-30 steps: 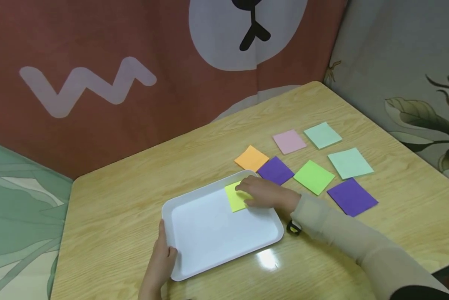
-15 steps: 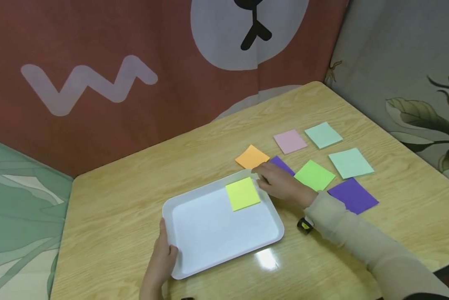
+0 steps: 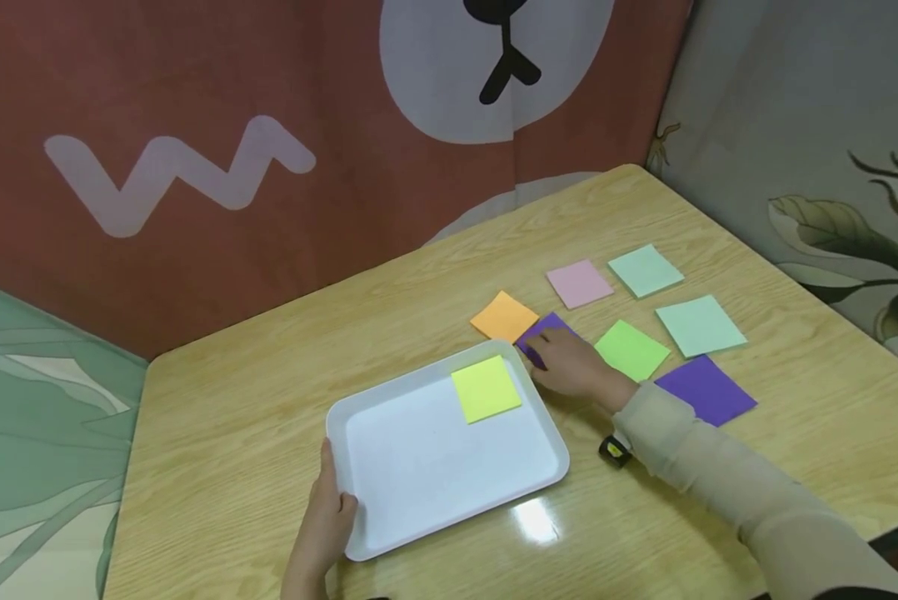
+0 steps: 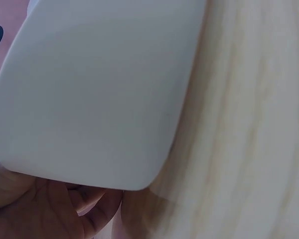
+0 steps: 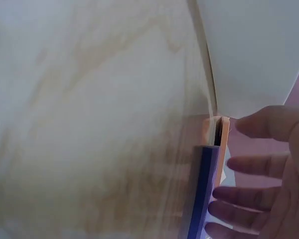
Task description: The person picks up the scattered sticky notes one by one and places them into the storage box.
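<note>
While the right hand [image 3: 575,367] lies over the dark purple sticky-note pad [image 3: 541,333] just off the tray's far right corner, its fingers [image 5: 254,164] are straight and slightly spread, resting on the pad's top without curling round it. From the right wrist view the pad [image 5: 204,194] shows edge-on, its purple side beside the fingertips, with the orange pad [image 5: 223,149] right behind it. Only the pad's far corner and left edge show from the head view; the hand hides the remainder.

Next to that pad, the white tray [image 3: 419,492] sits near the table's front edge, with a yellow sticky-note pad [image 3: 486,388] lying flat in its far right corner. At the tray's near left corner the left hand [image 3: 321,525] grips the rim, thumb on top of the lip; the left wrist view shows the fingers [image 4: 97,211] curled beneath the tray's underside [image 4: 94,94].

Further out on the wooden table [image 3: 254,375] lie an orange pad [image 3: 504,317], a pink one [image 3: 580,282], two mint ones [image 3: 646,270] [image 3: 700,326], a light green one [image 3: 632,350] and a second dark purple one [image 3: 705,391], all toward the right edge.
</note>
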{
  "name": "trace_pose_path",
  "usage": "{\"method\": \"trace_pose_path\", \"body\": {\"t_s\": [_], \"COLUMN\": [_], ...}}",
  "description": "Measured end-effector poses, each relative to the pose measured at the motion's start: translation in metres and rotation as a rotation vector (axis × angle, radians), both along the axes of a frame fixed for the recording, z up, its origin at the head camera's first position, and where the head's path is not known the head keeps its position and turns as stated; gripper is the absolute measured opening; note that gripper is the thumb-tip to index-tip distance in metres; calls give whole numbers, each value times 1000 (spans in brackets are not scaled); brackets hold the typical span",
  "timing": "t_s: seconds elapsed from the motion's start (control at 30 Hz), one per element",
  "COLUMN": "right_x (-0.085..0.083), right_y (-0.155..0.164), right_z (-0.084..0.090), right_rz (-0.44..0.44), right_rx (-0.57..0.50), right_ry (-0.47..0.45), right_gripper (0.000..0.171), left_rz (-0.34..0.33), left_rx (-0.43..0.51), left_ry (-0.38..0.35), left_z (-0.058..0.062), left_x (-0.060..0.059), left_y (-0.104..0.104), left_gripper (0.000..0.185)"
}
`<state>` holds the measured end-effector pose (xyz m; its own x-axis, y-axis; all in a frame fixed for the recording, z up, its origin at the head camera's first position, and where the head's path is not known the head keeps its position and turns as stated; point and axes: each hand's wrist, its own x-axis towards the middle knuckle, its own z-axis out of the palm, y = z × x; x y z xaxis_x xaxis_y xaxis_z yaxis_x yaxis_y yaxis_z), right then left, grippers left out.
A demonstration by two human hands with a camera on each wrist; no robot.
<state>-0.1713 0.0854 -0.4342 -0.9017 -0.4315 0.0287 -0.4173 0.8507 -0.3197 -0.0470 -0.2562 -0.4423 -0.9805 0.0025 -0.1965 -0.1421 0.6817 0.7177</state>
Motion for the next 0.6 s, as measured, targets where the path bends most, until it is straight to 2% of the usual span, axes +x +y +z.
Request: {"method": "trace_pose_path", "body": {"t_s": [0.2, 0.37, 0.6], "right_x": [-1, -3, -6], "right_y": [1, 1, 2], "right_z": [0, -3, -7], "right_rz": [-110, -174, -248], "right_rx": [80, 77, 76], "right_ry": [-59, -112, -100], "right_gripper": [56, 65, 68], "left_rz": [-9, -4, 3], "left_rx": [-9, -16, -4], "left_ry": [2, 13, 11], "left_z": [0, 2, 1], "left_x": [-2, -1, 1], "left_y": [-4, -5, -2], "left_gripper": [76, 77, 76]}}
